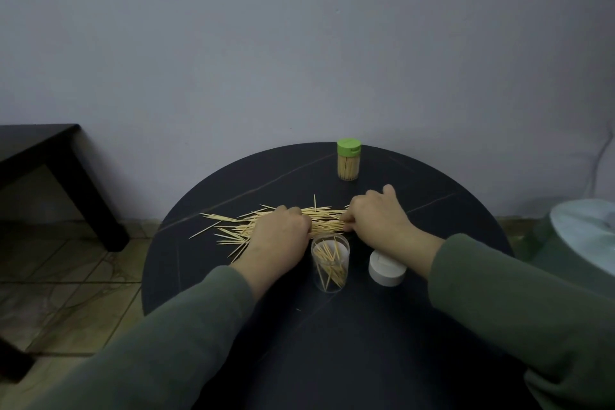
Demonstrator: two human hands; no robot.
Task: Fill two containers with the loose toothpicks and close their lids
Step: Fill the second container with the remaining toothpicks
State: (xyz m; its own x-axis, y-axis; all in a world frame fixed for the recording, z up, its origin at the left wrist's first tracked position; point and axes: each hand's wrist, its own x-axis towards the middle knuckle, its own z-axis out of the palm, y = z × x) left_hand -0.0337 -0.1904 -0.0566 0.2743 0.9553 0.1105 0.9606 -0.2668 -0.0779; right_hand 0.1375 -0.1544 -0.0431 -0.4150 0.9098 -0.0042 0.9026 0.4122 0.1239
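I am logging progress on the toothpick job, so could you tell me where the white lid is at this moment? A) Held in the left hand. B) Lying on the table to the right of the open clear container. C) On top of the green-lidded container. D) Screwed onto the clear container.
B: the white lid lies on the table right of the open clear container, in neither hand.

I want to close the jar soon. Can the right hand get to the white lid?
Probably yes. The white lid lies uncovered on the table, just under the right wrist, beside the open jar. But the right hand is busy gripping the toothpicks.
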